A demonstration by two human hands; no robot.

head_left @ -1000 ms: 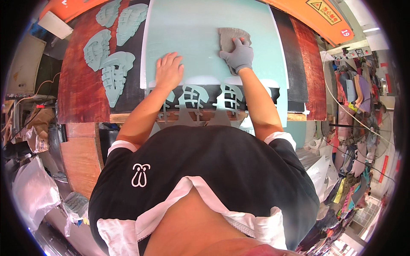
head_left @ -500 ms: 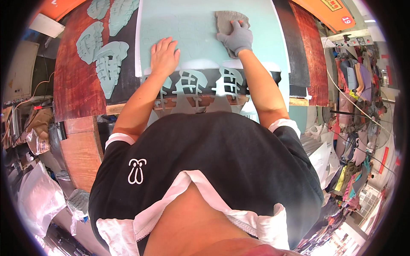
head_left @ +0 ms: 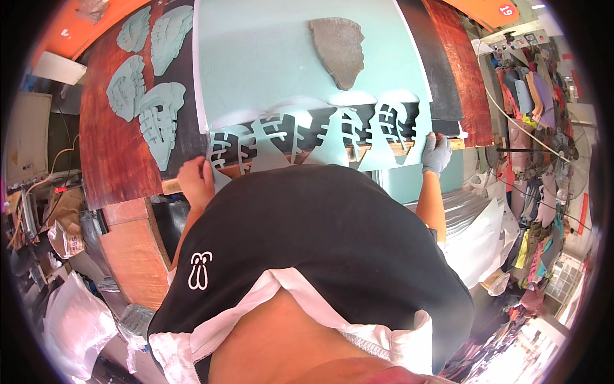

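Note:
A large pale green sheet (head_left: 268, 70) lies over the table, its near part cut through with several openwork holes. My bare left hand (head_left: 197, 180) is closed at the sheet's near left corner, with the fingertips partly hidden. At the near right corner, my right hand (head_left: 437, 153) in a grey glove grips the sheet's edge, fingers on top. A flat grey-brown piece (head_left: 338, 51), wide at the far end and tapering toward me, rests on the sheet, apart from both hands.
Several pale green cut-out pieces (head_left: 158, 121) lie on the black mat and reddish board (head_left: 102, 153) at left. A stack of white sheets (head_left: 476, 237) stands below the table at right. An orange machine part (head_left: 476, 9) spans the far side.
My right hand has let go of the grey-brown piece and moved to the sheet's near right corner. My left hand has drawn back to the left corner. The sheet's cut edge has shifted right.

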